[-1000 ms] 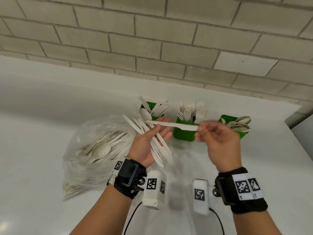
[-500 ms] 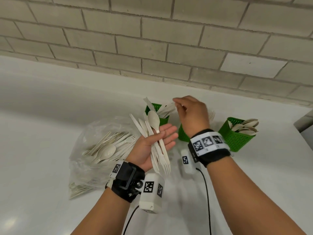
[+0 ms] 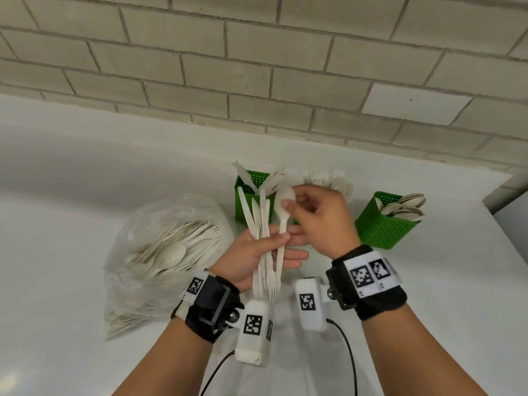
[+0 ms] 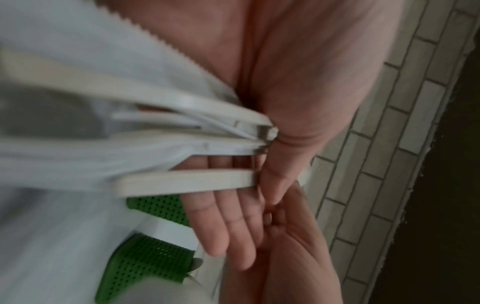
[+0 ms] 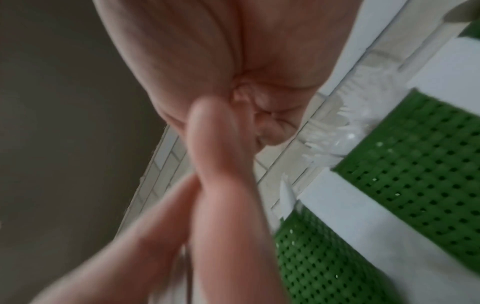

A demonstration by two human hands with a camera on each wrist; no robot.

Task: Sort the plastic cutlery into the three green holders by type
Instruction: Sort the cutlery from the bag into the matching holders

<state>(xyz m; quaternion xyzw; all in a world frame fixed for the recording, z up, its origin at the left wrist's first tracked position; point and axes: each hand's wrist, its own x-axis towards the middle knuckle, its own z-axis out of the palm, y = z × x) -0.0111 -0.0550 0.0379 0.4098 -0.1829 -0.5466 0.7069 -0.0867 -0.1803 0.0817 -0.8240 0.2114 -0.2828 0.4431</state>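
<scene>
My left hand (image 3: pixel 288 247) lies palm up and its thumb clamps a bundle of white plastic knives and forks (image 3: pixel 264 270). My right hand (image 3: pixel 291 200) pinches the bowl of a white spoon (image 3: pixel 283 217) whose handle still lies in that bundle. Behind the hands stand three green holders: the left one (image 3: pixel 251 181) with knives, the right one (image 3: pixel 383 224) with spoons. The middle one is mostly hidden by my right hand; only its forks (image 3: pixel 328 180) show. In the left wrist view the bundle's handles (image 4: pixel 197 181) cross my palm.
A clear plastic bag (image 3: pixel 168 247) with several more spoons and forks lies on the white counter (image 3: pixel 71 195) left of my left hand. A brick wall (image 3: pixel 257 67) rises behind the holders. The counter's right edge (image 3: pixel 497 224) is near the spoon holder.
My right hand carried a knife to the left holder, let it go, and came back to pinch the spoon in my left hand's bundle. My left hand stayed roughly in place.
</scene>
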